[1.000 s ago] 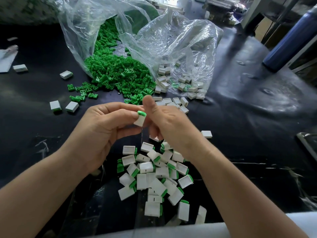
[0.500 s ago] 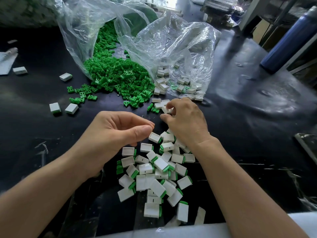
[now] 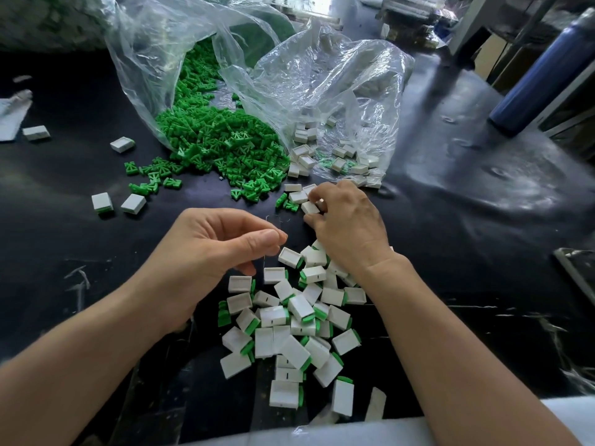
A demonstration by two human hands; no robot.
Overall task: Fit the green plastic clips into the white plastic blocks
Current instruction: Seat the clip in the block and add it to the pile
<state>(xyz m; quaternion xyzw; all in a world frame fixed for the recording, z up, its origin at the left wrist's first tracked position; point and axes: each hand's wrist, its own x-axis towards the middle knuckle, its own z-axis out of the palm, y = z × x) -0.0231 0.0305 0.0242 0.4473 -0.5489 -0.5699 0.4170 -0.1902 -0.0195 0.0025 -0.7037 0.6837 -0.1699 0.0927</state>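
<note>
A heap of green plastic clips [image 3: 222, 143] spills from a clear bag [image 3: 154, 59] at the back. Beside it, a second clear bag [image 3: 338, 91] holds empty white blocks [image 3: 306, 152]. My right hand [image 3: 349, 226] reaches to the loose white blocks at that bag's mouth, its fingertips closed on one white block [image 3: 309, 207]. My left hand [image 3: 212, 252] hovers to the left of it, thumb and forefinger pinched together with nothing seen between them. Below both hands lies a pile of white blocks with green clips fitted [image 3: 289, 320].
Stray white blocks [image 3: 133, 203] and scattered green clips [image 3: 151, 181] lie on the black table [image 3: 467, 220] at left. A blue bottle [image 3: 541, 75] stands at the far right. A metal tray edge [image 3: 576, 272] sits at the right. White paper [image 3: 13, 114] lies far left.
My hands held a block with a green clip together a second ago. That block has left them, and my right hand has moved forward to the loose white blocks. My left hand stays, empty.
</note>
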